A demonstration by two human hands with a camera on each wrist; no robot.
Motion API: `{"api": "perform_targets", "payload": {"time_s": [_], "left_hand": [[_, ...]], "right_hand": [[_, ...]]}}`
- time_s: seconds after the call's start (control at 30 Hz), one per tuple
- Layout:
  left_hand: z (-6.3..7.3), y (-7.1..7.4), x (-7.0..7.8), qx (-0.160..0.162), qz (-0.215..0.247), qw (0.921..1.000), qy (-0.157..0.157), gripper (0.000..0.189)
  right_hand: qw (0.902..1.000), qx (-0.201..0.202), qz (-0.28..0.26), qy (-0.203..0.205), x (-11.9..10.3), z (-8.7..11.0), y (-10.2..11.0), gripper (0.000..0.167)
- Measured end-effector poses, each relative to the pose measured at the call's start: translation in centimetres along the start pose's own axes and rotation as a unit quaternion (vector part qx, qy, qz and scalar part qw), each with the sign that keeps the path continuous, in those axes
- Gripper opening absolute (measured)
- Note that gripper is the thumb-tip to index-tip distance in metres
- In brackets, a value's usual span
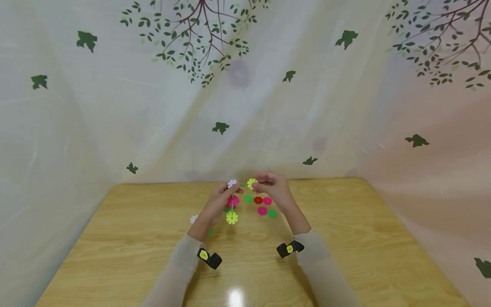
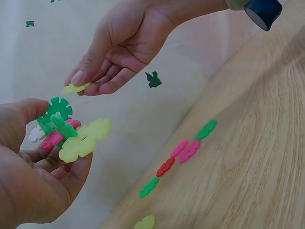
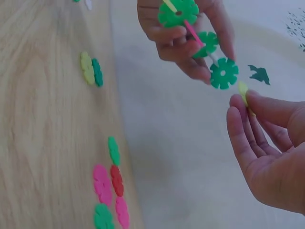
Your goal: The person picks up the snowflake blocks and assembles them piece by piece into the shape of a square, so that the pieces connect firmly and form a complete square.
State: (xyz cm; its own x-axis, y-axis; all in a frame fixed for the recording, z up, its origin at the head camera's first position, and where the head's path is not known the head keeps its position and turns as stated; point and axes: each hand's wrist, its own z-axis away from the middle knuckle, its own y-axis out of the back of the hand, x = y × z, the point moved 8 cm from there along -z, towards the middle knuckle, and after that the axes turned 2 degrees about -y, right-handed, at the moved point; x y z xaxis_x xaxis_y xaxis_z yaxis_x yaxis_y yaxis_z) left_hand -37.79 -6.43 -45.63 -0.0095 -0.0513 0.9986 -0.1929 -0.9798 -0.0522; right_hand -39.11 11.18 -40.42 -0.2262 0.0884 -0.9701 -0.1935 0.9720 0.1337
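Note:
My left hand [image 1: 220, 200] holds a chain of interlocking flower-shaped plastic discs by its far part. White [image 1: 232, 183], pink [image 1: 233, 201] and yellow [image 1: 232, 218] discs face the head view, with green discs set crosswise between them. A green end disc [image 3: 224, 74] sticks out past the left fingers toward the other hand. My right hand [image 1: 277, 189] pinches a single yellow disc [image 1: 252, 183] between thumb and fingers. In the right wrist view this yellow disc [image 3: 243, 93] is close to the green end disc, with a small gap between them.
Beyond the hands on the wooden table [image 1: 345, 238] lie loose green [image 1: 249, 198], red [image 1: 258, 200] and pink [image 1: 267, 200] discs. A white disc [image 1: 194, 219] lies left of the left forearm. A leaf-patterned curtain [image 1: 268, 106] hangs behind the table.

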Motion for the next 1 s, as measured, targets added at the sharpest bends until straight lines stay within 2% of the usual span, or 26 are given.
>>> {"api": "perform_targets", "payload": {"time_s": [0.27, 0.67, 1.0], "left_hand": [[0.1, -0.2, 0.3, 0.010, -0.004, 0.9999, -0.009, 0.040], [0.0, -0.9, -0.1, -0.012, 0.013, 0.9998, -0.010, 0.040], [0.2, -1.1, 0.1, -0.018, 0.020, 0.9996, -0.004, 0.038]], "right_hand": [[0.9994, 0.029, -0.020, 0.001, 0.1, 0.3, -0.3, 0.025], [0.9990, 0.023, -0.038, 0.010, 0.9, 0.6, -0.1, 0.027], [0.9994, 0.021, -0.025, 0.006, 0.7, 0.7, -0.3, 0.022]]}}
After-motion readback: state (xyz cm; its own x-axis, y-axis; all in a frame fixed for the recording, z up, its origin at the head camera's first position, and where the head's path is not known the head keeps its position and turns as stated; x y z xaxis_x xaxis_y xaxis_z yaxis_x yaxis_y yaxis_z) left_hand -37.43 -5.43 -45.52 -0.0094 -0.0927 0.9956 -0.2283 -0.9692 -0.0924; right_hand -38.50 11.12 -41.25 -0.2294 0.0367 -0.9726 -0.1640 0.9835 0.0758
